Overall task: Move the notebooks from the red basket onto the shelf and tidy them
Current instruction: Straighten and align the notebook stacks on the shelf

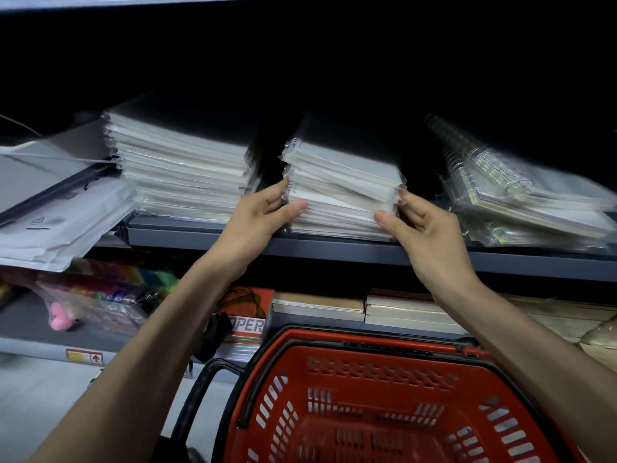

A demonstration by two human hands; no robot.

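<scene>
**Two hands squaring a stack of wrapped notebooks on a shelf**

At the left of the frame, a pile of white paper packets [60, 225] slumps over the edge of the grey shelf [334, 247]. Its dark printed marks are too blurred to read. Right of it stands a taller stack of wrapped notebooks [180, 168].

At centre, the left hand [257, 223] grips the left side of the middle stack of notebooks [340, 198], with fingers curled round its edge and the thumb pressed on the front. The right hand [425, 233] holds the stack's right side the same way, thumb in front and fingers curled at the side. The stack sits at the shelf's front edge, and its top few books are skewed. At far right lie spiral-bound notebooks [521, 195], blurred.

At lower left, a sticker [85, 357] on the lower shelf edge shows an upward arrow; its words are too small to read. A red box [248, 324] at lower centre shows the white letters "PER", with the rest hidden. The red basket [384, 409] fills the lower right, and no notebook shows in the part in view.

The notebooks look light singly but hefty together. They seem stiff, and slippery in their clear film, so the upper ones may slide. They are probably best held low on both sides, pressing inward, clear of the wire spines.
</scene>
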